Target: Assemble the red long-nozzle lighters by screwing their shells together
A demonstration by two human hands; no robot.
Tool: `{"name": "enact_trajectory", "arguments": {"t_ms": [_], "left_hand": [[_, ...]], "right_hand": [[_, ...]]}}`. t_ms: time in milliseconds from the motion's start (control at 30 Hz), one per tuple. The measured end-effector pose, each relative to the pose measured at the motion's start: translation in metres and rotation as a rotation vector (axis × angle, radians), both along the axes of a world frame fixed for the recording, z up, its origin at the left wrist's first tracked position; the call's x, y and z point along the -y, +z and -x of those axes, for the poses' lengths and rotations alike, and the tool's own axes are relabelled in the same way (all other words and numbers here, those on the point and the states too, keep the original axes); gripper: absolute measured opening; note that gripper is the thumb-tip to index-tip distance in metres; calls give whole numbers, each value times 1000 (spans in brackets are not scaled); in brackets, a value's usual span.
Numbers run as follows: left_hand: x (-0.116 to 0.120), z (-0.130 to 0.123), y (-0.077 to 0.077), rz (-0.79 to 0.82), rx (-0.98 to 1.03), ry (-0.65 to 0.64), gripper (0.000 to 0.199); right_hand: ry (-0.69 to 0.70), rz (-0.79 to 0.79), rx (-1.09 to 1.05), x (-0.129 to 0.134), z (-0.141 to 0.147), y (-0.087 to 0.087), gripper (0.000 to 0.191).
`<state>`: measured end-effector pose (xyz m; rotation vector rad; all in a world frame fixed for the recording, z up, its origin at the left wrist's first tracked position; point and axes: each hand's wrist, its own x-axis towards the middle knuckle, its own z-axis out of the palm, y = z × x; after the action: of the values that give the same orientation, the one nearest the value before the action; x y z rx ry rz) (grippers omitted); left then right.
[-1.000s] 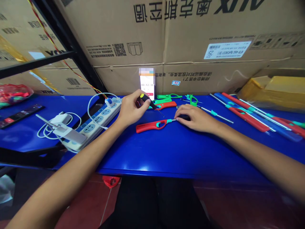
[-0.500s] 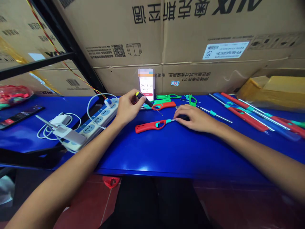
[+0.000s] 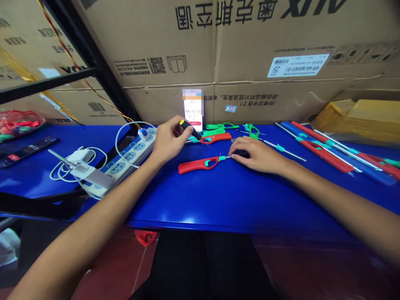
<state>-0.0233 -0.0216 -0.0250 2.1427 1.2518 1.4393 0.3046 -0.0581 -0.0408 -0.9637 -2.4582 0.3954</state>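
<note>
My left hand (image 3: pixel 170 139) pinches a small screwdriver (image 3: pixel 189 128) with a black handle and yellow end, its thin shaft pointing down over a red-and-teal utility lighter (image 3: pixel 215 138). My right hand (image 3: pixel 258 156) holds the metal nozzle end of another red utility lighter (image 3: pixel 196 164) flat on the blue table (image 3: pixel 218 200). A dark piece shows under those fingers, partly hidden. Green lighter parts (image 3: pixel 221 126) lie just beyond, and the screwdriver tip does not clearly touch anything.
A white power strip (image 3: pixel 128 158) with cables and a charger (image 3: pixel 83 156) lies left. A phone timer (image 3: pixel 193 110) stands at the back. Assembled red lighters (image 3: pixel 325 156) lie right, before a yellow package (image 3: pixel 359 116). Cardboard boxes (image 3: pixel 250 54) form the back wall.
The screwdriver and my left hand have shifted slightly toward the far side of the table. My right hand and its lighter stay nearly still.
</note>
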Motion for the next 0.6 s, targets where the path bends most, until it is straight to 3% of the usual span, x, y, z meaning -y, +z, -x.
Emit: {"name": "enact_trajectory", "arguments": {"t_ms": [167,400,600], "left_hand": [[1,0,0,-9,-5,7,12],[4,-5,-2,29,79,-116,14],[7,-8,-2,47,72,-139,15]], "right_hand": [[-2,6,-2,0,0,0,21],[33,-11,31,0,-1,0,16],[46,1,49,-1,-3,2,16]]}}
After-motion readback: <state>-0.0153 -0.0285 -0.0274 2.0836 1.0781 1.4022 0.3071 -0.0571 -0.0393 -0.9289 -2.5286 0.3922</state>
